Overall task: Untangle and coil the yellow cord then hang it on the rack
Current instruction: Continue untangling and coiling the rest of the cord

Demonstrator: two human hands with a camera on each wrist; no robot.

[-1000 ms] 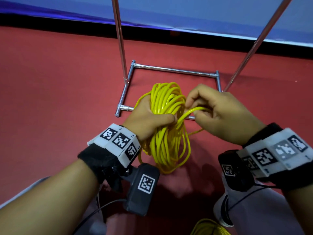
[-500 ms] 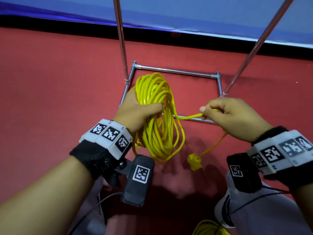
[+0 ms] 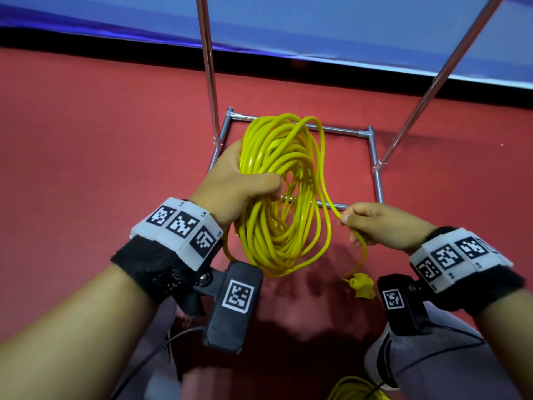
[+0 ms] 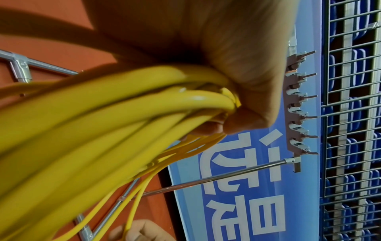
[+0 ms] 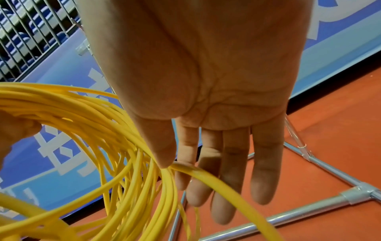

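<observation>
A person's two hands hold a bundle of yellow cord (image 3: 281,197) above a red floor (image 3: 86,145), seen from a head camera looking down. The left hand (image 3: 233,183) is wrapped around the upper left side of the coil, fingers and thumb curled tight around many loops; the left wrist view shows the thick yellow strands gathered inside that fist. The coil hangs downward from this grip as a long oval of loops.

The right hand (image 3: 383,226) is just to the right of the coil, a little apart from the left hand. It pinches a single free strand between thumb and forefinger, while the other fingers lie fairly straight, as the right wrist view shows. This strand runs from the top of the coil down to the pinch, then drops below the hand and ends in a yellow plug (image 3: 360,284) hanging in the air.

Behind and beneath the coil stands a metal rack (image 3: 375,168): a rectangular frame of silver tubes on the floor, with two thin poles rising from it toward the top of the picture. The left wrist view shows a bar with a row of hooks (image 4: 299,114) at the top of the poles. A blue banner (image 3: 317,24) with white lettering runs along the far edge of the floor. Both wrists wear black bands with white square-patterned markers.
</observation>
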